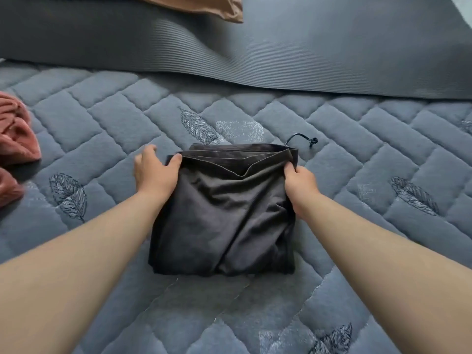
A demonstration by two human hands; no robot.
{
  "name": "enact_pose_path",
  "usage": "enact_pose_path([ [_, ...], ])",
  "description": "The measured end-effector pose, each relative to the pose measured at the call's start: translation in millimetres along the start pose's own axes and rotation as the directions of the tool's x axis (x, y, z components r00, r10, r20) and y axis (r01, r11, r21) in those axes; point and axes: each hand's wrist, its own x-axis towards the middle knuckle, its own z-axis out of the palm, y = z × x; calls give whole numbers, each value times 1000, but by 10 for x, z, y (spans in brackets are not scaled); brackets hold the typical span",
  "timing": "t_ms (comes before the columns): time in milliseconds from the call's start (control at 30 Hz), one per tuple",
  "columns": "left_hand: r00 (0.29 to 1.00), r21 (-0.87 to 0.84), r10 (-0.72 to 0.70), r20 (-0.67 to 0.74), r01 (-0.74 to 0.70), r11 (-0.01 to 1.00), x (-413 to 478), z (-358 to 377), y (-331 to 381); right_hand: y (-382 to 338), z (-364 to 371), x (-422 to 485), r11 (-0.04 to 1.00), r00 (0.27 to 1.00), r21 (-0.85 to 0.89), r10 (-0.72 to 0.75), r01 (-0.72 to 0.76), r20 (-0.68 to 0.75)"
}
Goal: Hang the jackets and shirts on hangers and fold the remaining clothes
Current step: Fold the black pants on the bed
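Note:
A dark grey garment (224, 213) lies folded into a rough square in the middle of the quilted blue bedcover (102, 129). A black drawstring (302, 139) with a knotted end sticks out past its far right corner. My left hand (153, 169) pinches the garment's far left corner, thumb on top and fingers spread on the cover. At the far right corner my right hand (298, 182) grips the folded edge with curled fingers.
A crumpled rust-pink garment (15, 144) lies at the left edge. A ribbed dark grey mat (229, 54) stretches across the back. On the mat's far side lies a tan cloth (204, 6).

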Motion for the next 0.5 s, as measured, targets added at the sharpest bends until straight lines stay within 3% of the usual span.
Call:
enact_pose_path([
  [67,957,83,279,-77,-273,958,-148,25,-28,119,34,55,997,997,2,77,-77,9],
  [133,823,180,562,83,-567,804,-519,93,-109,267,20,-56,994,995,60,89,-91,35],
  [167,757,239,624,195,-653,718,-702,138,-177,333,14,-126,993,995,77,82,-86,51],
  [200,716,312,634,292,-698,645,-810,187,-240,375,12,-181,993,994,79,83,-89,69],
  [267,737,450,511,443,-675,584,-809,308,-325,412,27,-194,985,986,109,124,-137,114],
  [367,818,576,359,450,-573,583,-490,522,-370,380,37,-40,947,952,194,213,-256,220],
  [500,803,570,315,505,-585,577,-294,721,-456,420,131,133,951,945,80,283,-298,164],
])
